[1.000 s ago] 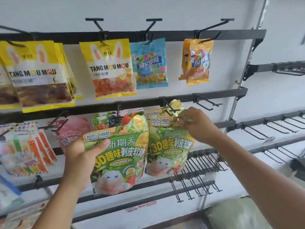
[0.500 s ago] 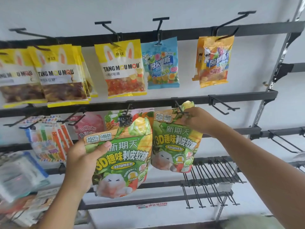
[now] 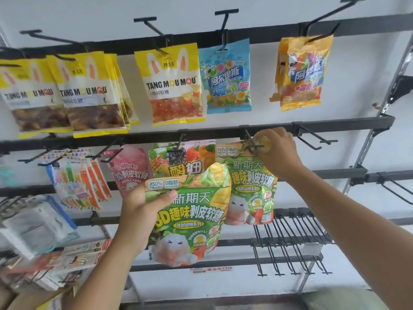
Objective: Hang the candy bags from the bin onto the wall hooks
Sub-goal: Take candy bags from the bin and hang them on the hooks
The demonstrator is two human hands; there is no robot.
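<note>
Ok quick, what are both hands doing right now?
Left hand: closed, holding a green candy bag.
Right hand: closed, pinching the second green candy bag at the hook.

Left hand [image 3: 143, 211]: grips a green candy bag [image 3: 190, 222] at its upper left, thumb across the front.
Right hand [image 3: 278, 153]: pinches the top of a second green bag [image 3: 250, 189] at a middle-rail hook [image 3: 251, 142].
Top rail [image 3: 257, 31]: yellow bags [image 3: 169, 86], blue bag [image 3: 225, 79] and orange bag [image 3: 301, 72] hang from it.

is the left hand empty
No, the left hand grips a green candy bag by its upper left edge, while the right hand holds a second green bag up at a hook.
</note>
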